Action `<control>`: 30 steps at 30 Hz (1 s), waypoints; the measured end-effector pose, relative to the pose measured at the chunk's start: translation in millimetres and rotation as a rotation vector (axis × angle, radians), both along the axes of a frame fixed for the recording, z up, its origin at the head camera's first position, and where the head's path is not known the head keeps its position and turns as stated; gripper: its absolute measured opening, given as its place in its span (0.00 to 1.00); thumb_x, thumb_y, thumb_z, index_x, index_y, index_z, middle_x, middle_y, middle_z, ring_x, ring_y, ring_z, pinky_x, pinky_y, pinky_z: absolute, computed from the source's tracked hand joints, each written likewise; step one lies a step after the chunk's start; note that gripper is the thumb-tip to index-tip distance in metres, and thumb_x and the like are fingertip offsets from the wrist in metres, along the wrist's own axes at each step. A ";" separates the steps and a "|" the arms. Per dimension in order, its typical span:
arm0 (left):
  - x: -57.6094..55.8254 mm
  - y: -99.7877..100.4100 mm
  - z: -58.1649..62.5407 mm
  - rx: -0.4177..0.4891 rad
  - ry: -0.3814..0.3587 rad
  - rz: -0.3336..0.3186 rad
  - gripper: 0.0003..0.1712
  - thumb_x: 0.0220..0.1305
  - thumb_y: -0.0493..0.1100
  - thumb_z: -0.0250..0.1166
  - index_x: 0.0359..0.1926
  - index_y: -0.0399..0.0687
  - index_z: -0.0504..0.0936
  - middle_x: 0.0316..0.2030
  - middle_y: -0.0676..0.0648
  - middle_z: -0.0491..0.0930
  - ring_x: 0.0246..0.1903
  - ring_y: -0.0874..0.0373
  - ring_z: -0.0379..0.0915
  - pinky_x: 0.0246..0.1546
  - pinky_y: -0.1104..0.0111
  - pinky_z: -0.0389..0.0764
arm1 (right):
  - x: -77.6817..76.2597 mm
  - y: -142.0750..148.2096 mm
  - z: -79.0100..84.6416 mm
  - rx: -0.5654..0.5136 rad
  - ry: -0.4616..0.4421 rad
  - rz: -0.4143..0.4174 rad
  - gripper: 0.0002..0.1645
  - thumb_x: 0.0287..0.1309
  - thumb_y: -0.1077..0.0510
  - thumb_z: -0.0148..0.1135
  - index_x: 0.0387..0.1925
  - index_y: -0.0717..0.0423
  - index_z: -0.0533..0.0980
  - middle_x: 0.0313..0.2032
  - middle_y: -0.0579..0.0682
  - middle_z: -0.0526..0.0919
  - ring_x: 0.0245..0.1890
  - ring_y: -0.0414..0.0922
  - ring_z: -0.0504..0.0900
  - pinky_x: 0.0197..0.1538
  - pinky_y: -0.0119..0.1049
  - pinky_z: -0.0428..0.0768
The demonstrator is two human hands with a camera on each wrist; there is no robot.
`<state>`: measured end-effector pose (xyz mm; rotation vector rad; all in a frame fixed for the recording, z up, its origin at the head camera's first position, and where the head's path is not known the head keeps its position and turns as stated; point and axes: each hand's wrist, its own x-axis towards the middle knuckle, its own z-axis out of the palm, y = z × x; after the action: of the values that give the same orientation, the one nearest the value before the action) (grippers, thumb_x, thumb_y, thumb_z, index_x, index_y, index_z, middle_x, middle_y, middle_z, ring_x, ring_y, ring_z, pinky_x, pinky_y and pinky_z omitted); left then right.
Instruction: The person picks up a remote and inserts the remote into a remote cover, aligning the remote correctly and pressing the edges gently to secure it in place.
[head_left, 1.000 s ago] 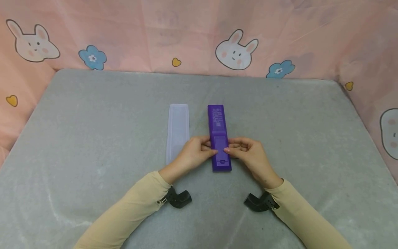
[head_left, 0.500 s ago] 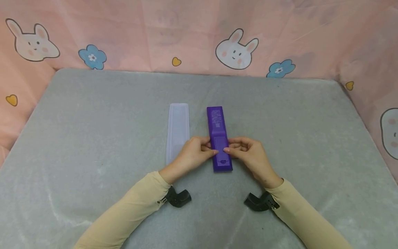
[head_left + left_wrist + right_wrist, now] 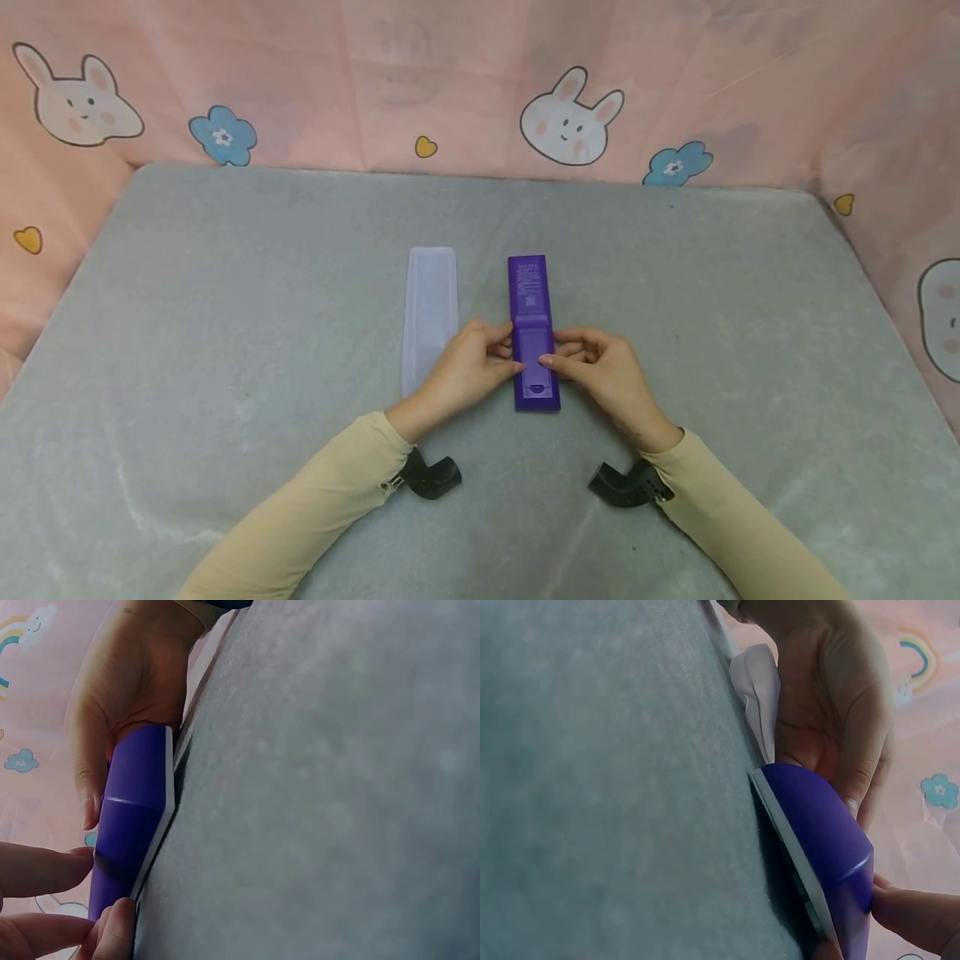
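Note:
A purple remote control (image 3: 529, 287) is held between both hands, its back with printed text and a battery cover (image 3: 534, 360) facing up. My left hand (image 3: 465, 367) grips its left edge, thumb on the back and fingers along the side. From the right, my right hand (image 3: 611, 375) pinches the opposite edge, thumb on top near the cover. In the right wrist view, the remote's pale front edge and buttons show over a dark gap above the table. A translucent, pale remote sleeve (image 3: 431, 300) lies just left, partly covered by my left hand.
A grey cloth-covered table (image 3: 262, 333) spreads around the hands. Pink curtain (image 3: 315, 83) printed with rabbits, flowers and hearts hangs behind and at both sides. Black wrist-worn devices (image 3: 431, 479) jut out beneath the beige sleeves (image 3: 315, 500).
The remote's far end dips slightly left, then shifts back to the right, leaving the remote straighter. The left fingers move slightly with it; the right hand barely moves. The pale sleeve stays put.

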<state>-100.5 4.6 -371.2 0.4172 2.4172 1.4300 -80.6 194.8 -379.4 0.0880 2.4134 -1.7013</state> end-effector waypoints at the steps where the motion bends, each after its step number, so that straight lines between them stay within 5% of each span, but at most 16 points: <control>1: 0.0 0.0 0.0 0.001 0.002 0.000 0.33 0.54 0.33 0.69 0.59 0.26 0.68 0.41 0.39 0.74 0.42 0.51 0.77 0.43 0.74 0.78 | -0.2 0.2 0.0 0.008 0.004 0.003 0.25 0.53 0.63 0.68 0.50 0.74 0.74 0.31 0.57 0.83 0.27 0.36 0.81 0.34 0.27 0.81; 14: 0.9 0.0 3.2 0.014 -0.006 -0.005 0.31 0.55 0.33 0.68 0.59 0.24 0.69 0.41 0.39 0.74 0.41 0.50 0.77 0.42 0.75 0.79 | -1.2 2.1 0.4 0.061 0.040 0.024 0.23 0.53 0.63 0.68 0.49 0.73 0.75 0.29 0.55 0.82 0.25 0.35 0.79 0.31 0.26 0.78; 30: -4.1 -4.2 6.8 0.162 -0.115 0.041 0.12 0.60 0.32 0.62 0.45 0.33 0.77 0.40 0.41 0.80 0.39 0.53 0.79 0.40 0.72 0.80 | -0.5 3.4 0.3 -0.119 0.064 -0.008 0.17 0.55 0.67 0.64 0.46 0.73 0.75 0.29 0.49 0.81 0.29 0.37 0.80 0.36 0.31 0.83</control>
<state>-104.5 0.4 -364.4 0.3142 2.2405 1.6273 -81.1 198.2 -379.1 0.0268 2.3527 -1.8738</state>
